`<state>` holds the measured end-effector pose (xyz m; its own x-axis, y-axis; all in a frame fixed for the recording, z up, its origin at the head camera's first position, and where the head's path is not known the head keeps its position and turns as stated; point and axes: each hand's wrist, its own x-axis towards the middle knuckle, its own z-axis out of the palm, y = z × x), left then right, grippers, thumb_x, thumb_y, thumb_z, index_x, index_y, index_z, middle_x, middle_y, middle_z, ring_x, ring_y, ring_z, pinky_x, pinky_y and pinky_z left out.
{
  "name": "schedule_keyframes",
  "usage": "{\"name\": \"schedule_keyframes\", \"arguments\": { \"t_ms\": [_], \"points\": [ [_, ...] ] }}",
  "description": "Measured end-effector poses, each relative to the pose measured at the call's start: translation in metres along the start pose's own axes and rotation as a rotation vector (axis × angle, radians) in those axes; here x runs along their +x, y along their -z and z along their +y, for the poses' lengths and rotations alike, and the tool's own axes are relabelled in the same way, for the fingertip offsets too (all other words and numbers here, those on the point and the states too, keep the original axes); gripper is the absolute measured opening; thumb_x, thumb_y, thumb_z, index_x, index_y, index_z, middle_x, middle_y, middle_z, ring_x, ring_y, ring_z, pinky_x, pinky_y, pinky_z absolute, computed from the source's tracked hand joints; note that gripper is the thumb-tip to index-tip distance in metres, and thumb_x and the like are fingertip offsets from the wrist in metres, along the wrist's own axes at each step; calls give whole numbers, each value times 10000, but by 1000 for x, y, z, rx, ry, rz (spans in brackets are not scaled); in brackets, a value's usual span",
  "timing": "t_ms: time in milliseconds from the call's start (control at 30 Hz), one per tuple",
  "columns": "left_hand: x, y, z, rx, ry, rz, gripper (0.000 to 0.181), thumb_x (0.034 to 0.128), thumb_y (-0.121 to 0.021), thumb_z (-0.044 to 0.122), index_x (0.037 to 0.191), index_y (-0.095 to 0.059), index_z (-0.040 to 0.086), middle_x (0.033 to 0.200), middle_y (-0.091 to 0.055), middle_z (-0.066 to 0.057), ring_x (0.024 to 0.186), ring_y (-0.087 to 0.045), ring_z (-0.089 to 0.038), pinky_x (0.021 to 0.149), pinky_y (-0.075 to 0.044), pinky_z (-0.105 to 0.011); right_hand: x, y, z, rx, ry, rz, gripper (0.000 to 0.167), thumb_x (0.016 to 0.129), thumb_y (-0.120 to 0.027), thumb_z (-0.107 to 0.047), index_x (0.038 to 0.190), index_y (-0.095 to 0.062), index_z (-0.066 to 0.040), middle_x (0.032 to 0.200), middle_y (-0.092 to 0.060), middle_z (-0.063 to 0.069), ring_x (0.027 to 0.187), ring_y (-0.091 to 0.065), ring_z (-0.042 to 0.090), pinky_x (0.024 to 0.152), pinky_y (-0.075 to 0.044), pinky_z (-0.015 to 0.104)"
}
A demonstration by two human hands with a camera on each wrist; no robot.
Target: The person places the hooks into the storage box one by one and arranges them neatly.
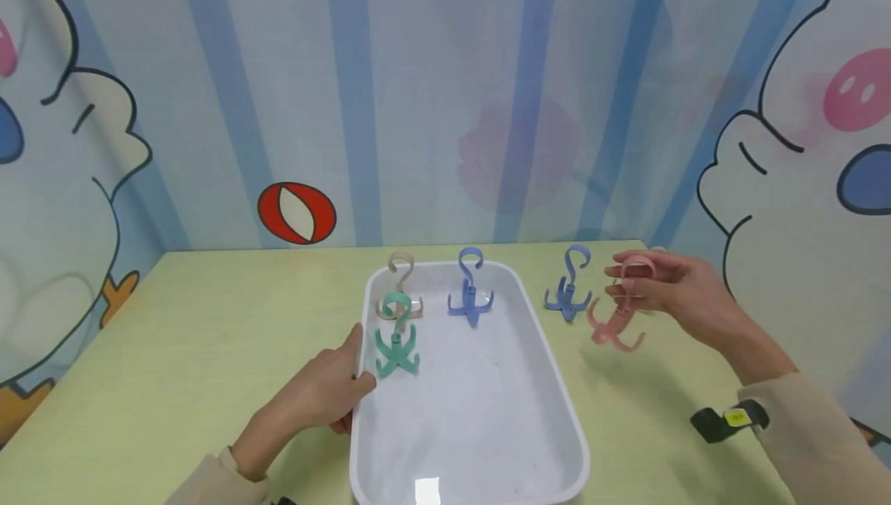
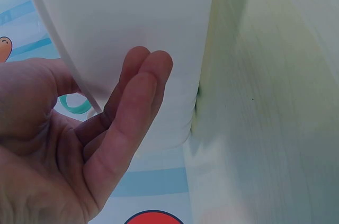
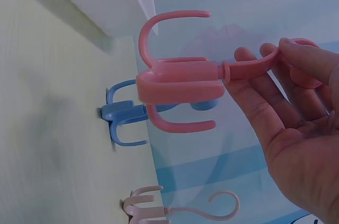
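Observation:
A white tray (image 1: pixel 501 412) lies on the table, and my left hand (image 1: pixel 323 389) grips its left rim. In the left wrist view the thumb goes over the rim and the fingers lie along the outer wall. My right hand (image 1: pixel 685 296) holds a pink multi-prong hook (image 3: pixel 180 81) by its curved top, above the table right of the tray. Inside the tray stand a green hook (image 1: pixel 397 346), a beige hook (image 1: pixel 401 269) partly behind it, and a blue hook (image 1: pixel 470 296).
Right of the tray another blue hook (image 1: pixel 568 296) stands on the yellow table (image 1: pixel 244 312). A pale beige hook (image 3: pixel 145 208) stands farther right, largely hidden by my right hand in the head view. A printed curtain (image 1: pixel 431 103) closes off the back.

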<state>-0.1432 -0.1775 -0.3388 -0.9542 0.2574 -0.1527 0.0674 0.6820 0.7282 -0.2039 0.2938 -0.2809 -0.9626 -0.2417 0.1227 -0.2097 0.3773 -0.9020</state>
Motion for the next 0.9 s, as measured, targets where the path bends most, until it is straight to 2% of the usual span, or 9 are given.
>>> {"name": "schedule_keyframes", "arguments": {
  "t_ms": [300, 600, 900],
  "points": [
    [0, 0, 0, 8, 11, 3, 736, 971, -542, 66, 1628, -218, -6, 757, -653, -88, 444, -636, -198, 430, -564, -356, 3, -8, -14, -79, 0, -12, 491, 994, -742, -267, 1432, -619, -82, 1198, -774, -151, 1061, -783, 120, 887, -637, 277],
    [1, -1, 0, 0, 12, 4, 715, 974, -549, 67, 1617, -239, 10, 779, -663, -93, 451, -644, -204, 426, -564, -357, 6, -19, -27, -43, 31, -57, 477, 1004, -729, -248, 1441, -621, -91, 1217, -770, -119, 1084, -783, 158, 919, -615, 236],
    [1, -1, 0, 3, 11, 8, 700, 976, -556, 63, 1606, -254, 16, 798, -670, -98, 457, -644, -202, 426, -563, -352, 13, -28, -35, -16, 52, -89, 487, 1012, -717, -231, 1443, -611, -31, 1255, -771, -34, 1053, -786, 166, 926, -631, 289]
  ]
}}
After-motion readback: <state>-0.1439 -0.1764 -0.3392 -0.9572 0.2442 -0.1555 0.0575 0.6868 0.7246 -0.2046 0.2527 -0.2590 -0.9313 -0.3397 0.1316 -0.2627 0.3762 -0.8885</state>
